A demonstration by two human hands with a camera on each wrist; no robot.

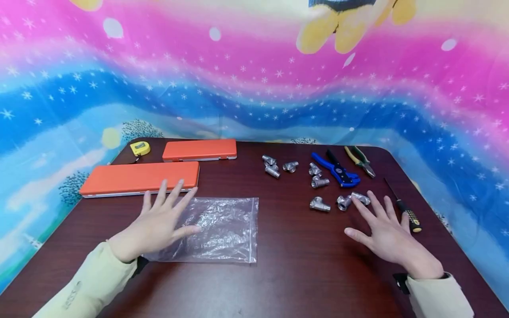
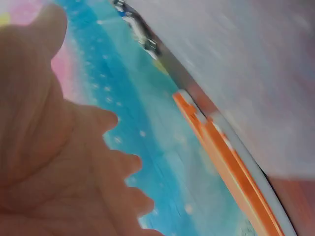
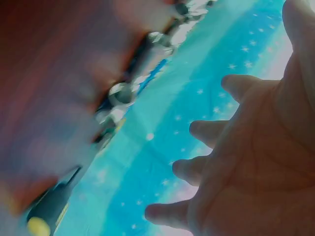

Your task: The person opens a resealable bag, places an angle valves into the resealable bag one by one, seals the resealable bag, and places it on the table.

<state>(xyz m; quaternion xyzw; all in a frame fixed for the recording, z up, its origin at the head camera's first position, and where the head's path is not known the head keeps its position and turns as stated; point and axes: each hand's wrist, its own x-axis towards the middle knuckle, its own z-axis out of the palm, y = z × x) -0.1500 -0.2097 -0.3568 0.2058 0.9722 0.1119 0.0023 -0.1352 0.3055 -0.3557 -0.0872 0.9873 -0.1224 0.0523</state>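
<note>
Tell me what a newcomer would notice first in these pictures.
Probably the two open hands spread over the dark table: the left hand above a clear plastic bag, the right hand just short of a scatter of metal pipe fittings. Next come two bright orange cases at the far left, and blue cutters beyond the fittings.

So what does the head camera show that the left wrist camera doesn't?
Only the head view shows the plastic bag, metal fittings, blue cutter, pliers, screwdriver, tape measure and right hand. Only the left wrist view shows the left hand's palm side, close up. Both show the left hand and an orange case.
</note>
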